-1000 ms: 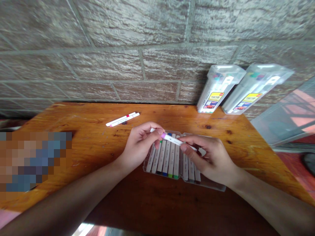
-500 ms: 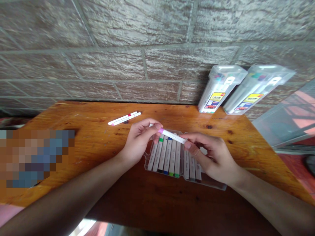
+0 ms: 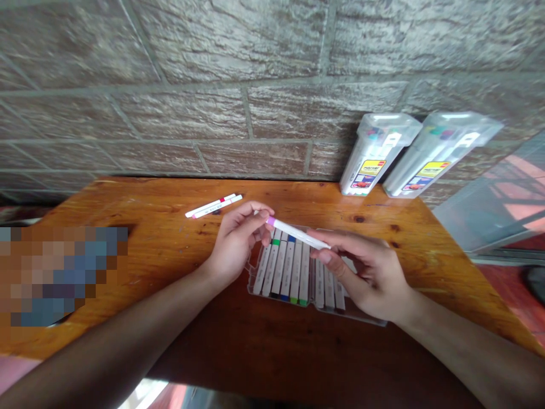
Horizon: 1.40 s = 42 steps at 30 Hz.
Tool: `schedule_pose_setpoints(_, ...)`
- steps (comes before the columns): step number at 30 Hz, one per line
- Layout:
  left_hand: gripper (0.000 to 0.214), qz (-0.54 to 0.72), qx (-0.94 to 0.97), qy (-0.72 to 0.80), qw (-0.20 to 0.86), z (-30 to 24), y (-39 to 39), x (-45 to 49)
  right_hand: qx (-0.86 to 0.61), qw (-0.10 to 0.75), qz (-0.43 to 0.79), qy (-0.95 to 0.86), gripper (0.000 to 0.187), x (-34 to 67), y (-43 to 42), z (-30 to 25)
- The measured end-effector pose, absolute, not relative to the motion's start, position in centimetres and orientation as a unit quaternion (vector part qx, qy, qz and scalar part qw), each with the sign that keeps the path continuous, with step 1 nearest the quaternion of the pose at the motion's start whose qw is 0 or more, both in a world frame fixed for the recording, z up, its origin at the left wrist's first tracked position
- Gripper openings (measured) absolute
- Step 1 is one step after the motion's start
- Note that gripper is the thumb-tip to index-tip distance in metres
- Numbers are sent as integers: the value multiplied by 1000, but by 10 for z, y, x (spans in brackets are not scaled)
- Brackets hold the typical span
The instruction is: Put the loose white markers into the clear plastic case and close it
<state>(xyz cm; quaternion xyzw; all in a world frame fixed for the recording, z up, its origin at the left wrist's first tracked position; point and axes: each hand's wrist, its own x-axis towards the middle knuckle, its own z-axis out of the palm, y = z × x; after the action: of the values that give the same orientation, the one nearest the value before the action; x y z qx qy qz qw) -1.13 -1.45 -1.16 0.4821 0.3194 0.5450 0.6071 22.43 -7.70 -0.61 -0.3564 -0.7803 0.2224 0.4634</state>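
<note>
A white marker (image 3: pixel 298 233) with a purple band is held slantwise between my two hands. My left hand (image 3: pixel 240 233) pinches its purple end between thumb and fingers. At the lower end, my right hand (image 3: pixel 366 267) has its thumb and fingers closed around the white tip. Below them an open clear plastic case (image 3: pixel 255 291) lies on the table. Its left half holds a row of white markers (image 3: pixel 281 271) with green, blue and black ends. Several more markers (image 3: pixel 328 284) lie in the right half, partly covered by my right hand.
Two loose markers (image 3: pixel 216 206) lie side by side on the wooden table (image 3: pixel 140 227), left of my hands. Two clear marker boxes (image 3: pixel 368 162) with yellow labels stand at the back right against the stone wall (image 3: pixel 204 113). A blurred-out patch (image 3: pixel 63 278) covers the left edge.
The marker has turned slightly and more of its white end shows at my right fingers. Both hands still hold it. The whole view has shifted a little.
</note>
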Motion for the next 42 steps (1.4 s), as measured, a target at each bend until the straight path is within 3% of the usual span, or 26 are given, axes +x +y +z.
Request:
schedule_pose_setpoints(8,13,552,469,324,609,-10,-14,-10,-309,460,223,-802,53,223,-76,-1)
schedule_pose_setpoints(31,20,563,474,329,591,-12,-9,-12,-329,464,312,-761,46,223,-77,-14)
schedule_pose_setpoints(42,26,569,509,333,553,-10,-10,-9,-379,446,277,-762,39,220,-81,-11)
